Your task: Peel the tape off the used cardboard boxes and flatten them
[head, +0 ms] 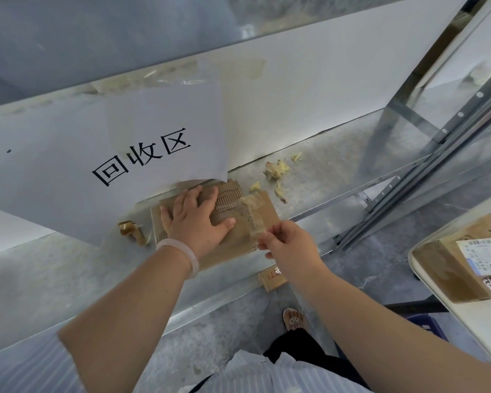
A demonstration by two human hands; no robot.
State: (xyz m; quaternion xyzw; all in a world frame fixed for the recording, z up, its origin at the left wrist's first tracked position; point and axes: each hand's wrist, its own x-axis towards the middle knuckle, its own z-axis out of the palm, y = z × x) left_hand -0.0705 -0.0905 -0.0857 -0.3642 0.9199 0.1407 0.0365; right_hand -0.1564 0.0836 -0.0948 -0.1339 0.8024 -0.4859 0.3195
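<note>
Head view, one item: flattened cardboard box (267,212) on the metal shelf (338,177), centre frame. Left hand (196,219) presses it, fingers (194,194) spread flat. Right hand (289,245), at 4 o'clock of the box, pinches the lifted end of the tape (254,215). Risks, judged: a steep pull strips more facing, as at the bared corrugation (227,197) at 12 o'clock; the tape snaps short; the box slides if the press eases.

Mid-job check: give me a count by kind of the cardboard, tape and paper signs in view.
Cardboard: 3 (flattened box under left hand, small piece by the shelf edge, labelled box at right)
Tape: 2 (tape strip pinched by right hand, crumpled wad)
Paper sign: 1
Total: 6
Yellow scraps left uncounted.
</note>
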